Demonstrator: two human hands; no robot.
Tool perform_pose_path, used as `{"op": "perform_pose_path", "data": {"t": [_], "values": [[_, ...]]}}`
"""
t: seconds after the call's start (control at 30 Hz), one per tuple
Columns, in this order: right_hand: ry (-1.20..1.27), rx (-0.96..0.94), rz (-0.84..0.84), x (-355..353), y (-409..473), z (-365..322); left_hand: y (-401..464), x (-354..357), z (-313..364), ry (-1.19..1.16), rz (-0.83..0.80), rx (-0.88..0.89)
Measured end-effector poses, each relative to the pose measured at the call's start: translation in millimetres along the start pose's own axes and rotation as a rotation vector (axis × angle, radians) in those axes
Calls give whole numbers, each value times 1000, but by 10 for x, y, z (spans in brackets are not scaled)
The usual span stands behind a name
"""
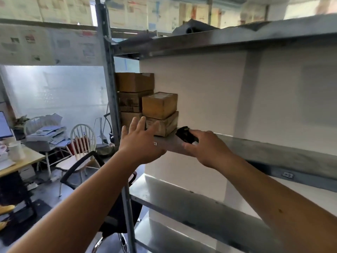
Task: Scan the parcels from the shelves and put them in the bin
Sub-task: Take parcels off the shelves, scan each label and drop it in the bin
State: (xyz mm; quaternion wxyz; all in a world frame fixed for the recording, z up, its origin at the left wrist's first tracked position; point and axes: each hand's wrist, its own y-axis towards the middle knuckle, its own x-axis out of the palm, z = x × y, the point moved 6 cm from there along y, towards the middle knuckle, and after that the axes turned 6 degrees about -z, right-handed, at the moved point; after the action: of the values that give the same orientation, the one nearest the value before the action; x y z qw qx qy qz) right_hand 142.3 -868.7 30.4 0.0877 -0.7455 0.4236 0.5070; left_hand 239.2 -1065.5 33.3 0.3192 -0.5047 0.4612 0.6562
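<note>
Several brown cardboard parcels stand stacked at the left end of a metal shelf [273, 150]. A small box [159, 105] tops a flatter box [164, 126] at the front; three larger boxes [134, 82] are piled behind. My left hand [140, 141] is open, fingers spread, just in front of the flatter box, not touching it as far as I can tell. My right hand [206, 148] grips a black handheld scanner [186, 135] whose head points toward the parcels. No bin is in view.
A steel upright post [109, 79] bounds the shelf on the left. Lower shelves [182, 199] lie beneath my arms. To the left stand a white wooden chair [83, 136], a black office chair [82, 167] and a cluttered desk [20, 161].
</note>
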Motion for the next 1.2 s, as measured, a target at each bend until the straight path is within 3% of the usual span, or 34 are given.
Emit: {"op": "perform_pose_path", "data": {"t": [0.37, 0.53, 0.87, 1.0, 1.2], "values": [[-14, 176, 160, 235, 1265, -184, 1432, -210, -554, -63, 22, 258], [-26, 289, 216, 342, 1567, -95, 1853, -231, -626, -247, -29, 294], [-29, 333, 258, 249, 1753, 165, 2062, -135, -517, -559, 89, 369], [-50, 306, 249, 133, 1720, 265, 2151, -50, -451, -881, 23, 300], [-54, 285, 235, 32, 1749, 387, 2486, -55, -415, -1098, -165, 103]]}}
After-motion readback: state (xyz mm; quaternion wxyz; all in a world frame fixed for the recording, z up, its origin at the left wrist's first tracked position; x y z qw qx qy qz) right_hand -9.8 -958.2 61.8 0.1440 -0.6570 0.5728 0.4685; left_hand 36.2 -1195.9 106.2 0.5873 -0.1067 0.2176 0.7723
